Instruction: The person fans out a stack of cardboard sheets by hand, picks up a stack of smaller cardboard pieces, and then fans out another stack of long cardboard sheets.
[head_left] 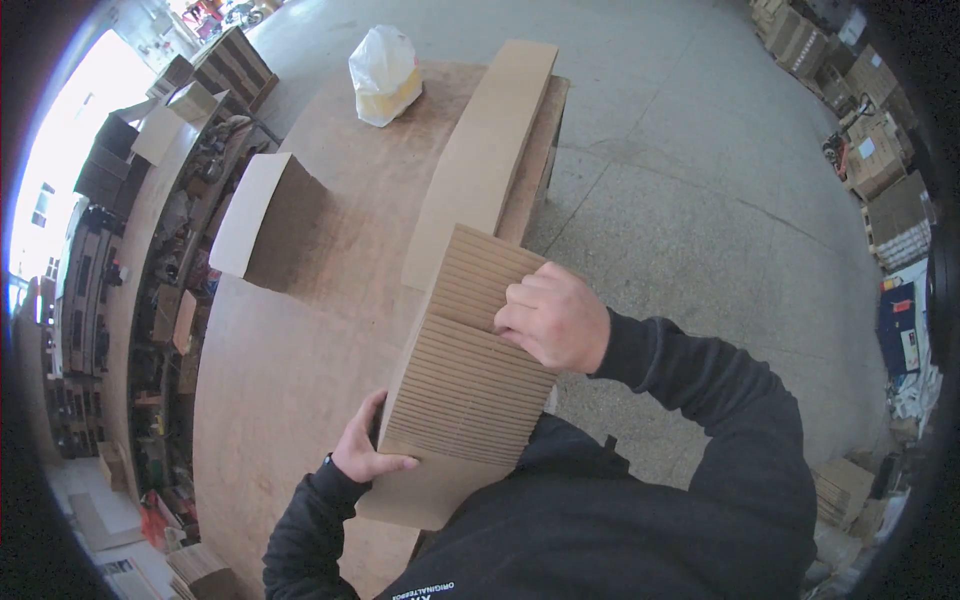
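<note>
Against my body, at the table's near right edge, stands a thick stack of brown cardboard sheets (465,385), their many edges showing as parallel ridges. My left hand (372,447) grips the stack's lower left side, the thumb lying across its front and the other fingers partly hidden round the side. Higher up on the right, my right hand (553,312) is closed, fingers curled and pinching at the sheet edges, where a dark line crosses the ridges. How many sheets it pinches is hidden. Behind the stack lies a long flat cardboard piece (485,140) along the table's right side.
The wooden table (290,380) carries a folded cardboard piece (270,220) standing at the left and a white plastic bag (385,75) with something yellow at the far end. A cluttered shelf bench (165,260) runs along the left. Cardboard boxes (875,155) line the right wall.
</note>
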